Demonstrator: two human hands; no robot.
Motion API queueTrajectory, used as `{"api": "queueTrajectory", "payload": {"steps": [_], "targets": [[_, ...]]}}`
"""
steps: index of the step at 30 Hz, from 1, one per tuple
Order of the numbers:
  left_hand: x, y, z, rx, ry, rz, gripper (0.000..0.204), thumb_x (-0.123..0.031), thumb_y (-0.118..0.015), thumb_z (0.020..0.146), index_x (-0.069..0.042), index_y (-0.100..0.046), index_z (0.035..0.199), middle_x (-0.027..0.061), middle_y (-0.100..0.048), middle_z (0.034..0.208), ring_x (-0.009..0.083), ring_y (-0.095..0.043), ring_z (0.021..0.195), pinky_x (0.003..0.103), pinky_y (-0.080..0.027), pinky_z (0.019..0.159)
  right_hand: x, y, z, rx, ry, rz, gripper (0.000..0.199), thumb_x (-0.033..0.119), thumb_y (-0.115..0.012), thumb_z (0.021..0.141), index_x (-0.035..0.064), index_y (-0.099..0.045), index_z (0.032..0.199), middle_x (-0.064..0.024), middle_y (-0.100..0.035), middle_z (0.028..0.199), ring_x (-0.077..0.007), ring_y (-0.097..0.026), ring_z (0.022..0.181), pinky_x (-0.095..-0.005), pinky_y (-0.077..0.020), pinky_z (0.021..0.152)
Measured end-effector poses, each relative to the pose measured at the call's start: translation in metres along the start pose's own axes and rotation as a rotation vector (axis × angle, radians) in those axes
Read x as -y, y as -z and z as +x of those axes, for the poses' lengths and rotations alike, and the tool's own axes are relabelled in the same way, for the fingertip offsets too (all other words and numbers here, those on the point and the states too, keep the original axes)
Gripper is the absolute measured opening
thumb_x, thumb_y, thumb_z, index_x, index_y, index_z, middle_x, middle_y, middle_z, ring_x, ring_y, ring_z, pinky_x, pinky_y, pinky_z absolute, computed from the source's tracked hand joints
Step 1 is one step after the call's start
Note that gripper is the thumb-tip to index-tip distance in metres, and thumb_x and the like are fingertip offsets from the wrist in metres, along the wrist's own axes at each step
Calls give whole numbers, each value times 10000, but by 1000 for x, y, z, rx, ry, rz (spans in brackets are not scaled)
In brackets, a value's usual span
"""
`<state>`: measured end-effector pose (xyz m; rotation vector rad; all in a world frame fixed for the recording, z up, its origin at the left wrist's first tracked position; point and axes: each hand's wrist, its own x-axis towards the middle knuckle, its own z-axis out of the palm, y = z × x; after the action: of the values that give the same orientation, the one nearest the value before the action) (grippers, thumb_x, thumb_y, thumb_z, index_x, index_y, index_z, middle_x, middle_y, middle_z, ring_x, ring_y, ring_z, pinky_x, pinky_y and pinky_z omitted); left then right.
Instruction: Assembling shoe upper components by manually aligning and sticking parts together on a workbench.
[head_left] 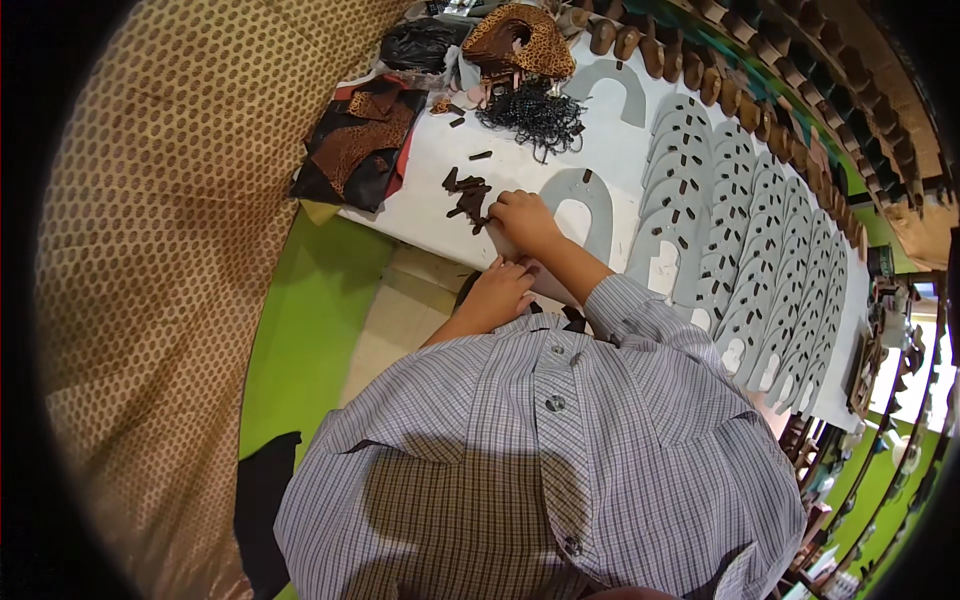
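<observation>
My right hand (522,218) rests on the white table (440,200) with its fingers curled at a small heap of dark brown leather strips (467,193). Whether it pinches one I cannot tell. My left hand (500,290) sits at the table's near edge, fingertips close to my right wrist, fingers bent over something small and hidden. Just right of my right hand lies a grey U-shaped sole pattern piece (590,205). A long overlapping row of grey pattern pieces (750,250) with dark slots runs along the table to the right.
A tangle of black cords (535,112) and a leopard-print shoe upper (520,42) lie at the far end. Dark and brown leather scraps (355,150) hang over the left corner. A dotted beige curtain (150,250) fills the left. Brown shoe lasts (700,60) line the back.
</observation>
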<state>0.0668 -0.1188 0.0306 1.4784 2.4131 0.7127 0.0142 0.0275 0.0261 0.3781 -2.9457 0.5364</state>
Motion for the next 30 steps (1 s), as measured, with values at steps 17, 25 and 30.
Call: {"api": "queueTrajectory", "payload": {"steps": [17, 25, 30], "targets": [[0, 9, 74, -271, 74, -4, 119, -216, -665, 740, -121, -706, 802, 44, -545, 1190, 330, -403, 1178, 486, -300, 952, -19, 58, -109, -317, -431, 596, 162, 111, -622, 771, 55, -664, 917, -100, -632, 804, -239, -599, 759, -326, -483, 705], [-6, -14, 105, -286, 7, -274, 135, -194, -661, 766, -104, -705, 857, 55, -587, 1118, 311, -459, 1103, 424, -334, 964, -29, 61, -130, -442, -808, 1388, 305, 149, -646, 833, 8, -613, 1101, -47, -643, 948, -93, -576, 866, -233, -463, 772], [-7, -21, 117, -235, -37, -282, 161, -245, -644, 782, -118, -707, 858, 25, -577, 1126, 320, -440, 1125, 427, -356, 948, -42, 50, -137, -515, -812, 1410, 248, 139, -629, 847, 3, -625, 1054, -41, -640, 947, -96, -580, 851, -225, -458, 766]]}}
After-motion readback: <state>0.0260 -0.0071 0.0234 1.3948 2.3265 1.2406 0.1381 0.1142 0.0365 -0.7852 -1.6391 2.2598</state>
